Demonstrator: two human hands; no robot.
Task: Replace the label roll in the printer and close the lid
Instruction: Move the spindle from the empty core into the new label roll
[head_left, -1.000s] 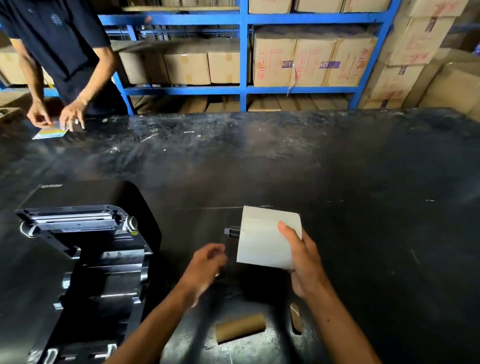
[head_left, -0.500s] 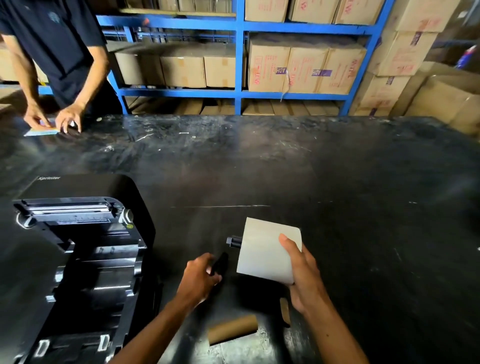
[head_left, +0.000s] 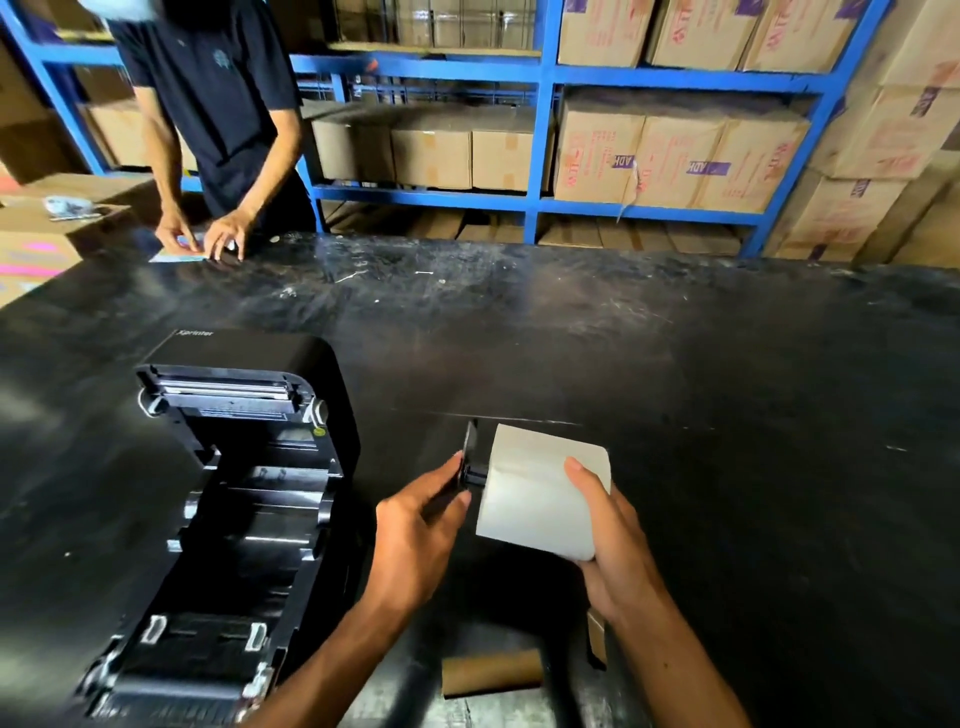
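Note:
A black label printer (head_left: 218, 493) stands at the left of the table with its lid swung open and its roll bay showing no roll. My right hand (head_left: 618, 540) holds a white label roll (head_left: 535, 499) above the table, right of the printer. A black spindle end sticks out of the roll's left side. My left hand (head_left: 421, 540) pinches a black guide disc (head_left: 470, 449) against that spindle end.
A bare cardboard core (head_left: 491, 673) lies on the black table (head_left: 727, 415) below my hands. A small brown piece (head_left: 597, 636) lies right of it. A person (head_left: 218, 104) stands at the far left edge handling a card. Blue shelving (head_left: 540, 73) with cartons lines the back.
My left hand picked up the black disc from the table and brought it up to the spindle end of the roll. The view shifted left, so the printer sits further right.

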